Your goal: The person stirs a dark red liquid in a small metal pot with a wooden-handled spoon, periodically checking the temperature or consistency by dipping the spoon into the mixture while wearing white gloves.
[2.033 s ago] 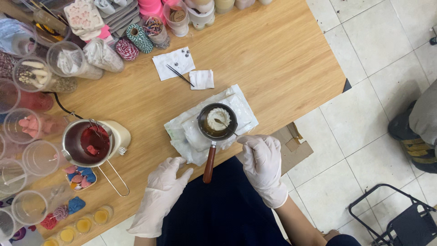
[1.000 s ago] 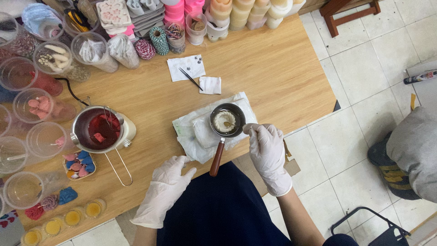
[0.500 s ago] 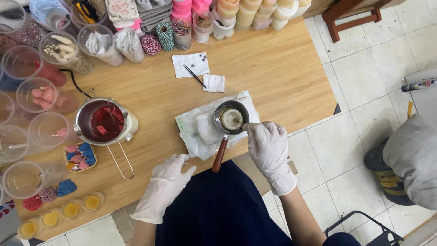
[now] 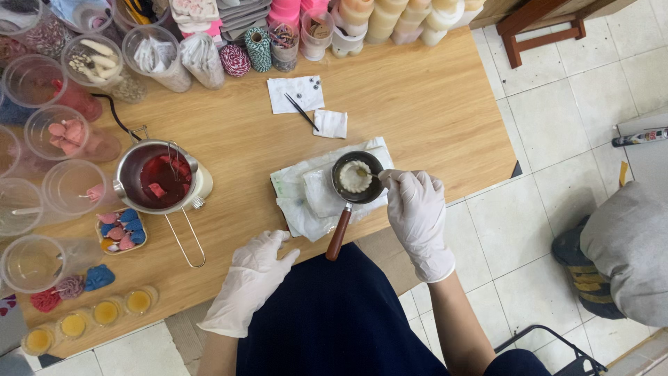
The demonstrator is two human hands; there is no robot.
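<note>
A small dark pot [image 4: 358, 177] with a wooden handle [image 4: 338, 235] sits on crumpled white paper towels [image 4: 306, 198] near the table's front edge. A pale scalloped wax piece [image 4: 354, 175] lies inside it. My right hand [image 4: 416, 216], in a white glove, pinches a thin tool whose tip reaches into the pot. My left hand [image 4: 252, 280], also gloved, rests flat with fingers apart on the wooden table [image 4: 417, 97] at the front edge, holding nothing.
A metal melting pot [image 4: 157, 177] of red liquid stands at left beside a small tray of coloured shapes [image 4: 120, 230]. Clear plastic cups [image 4: 66, 186], twine spools [image 4: 259, 47] and jars line the left and back. Another person's clothing [image 4: 630, 244] shows at right on the tiled floor.
The view has drifted slightly. My right hand stays at the pot's rim with the tool; my left hand has stayed on the table edge.
</note>
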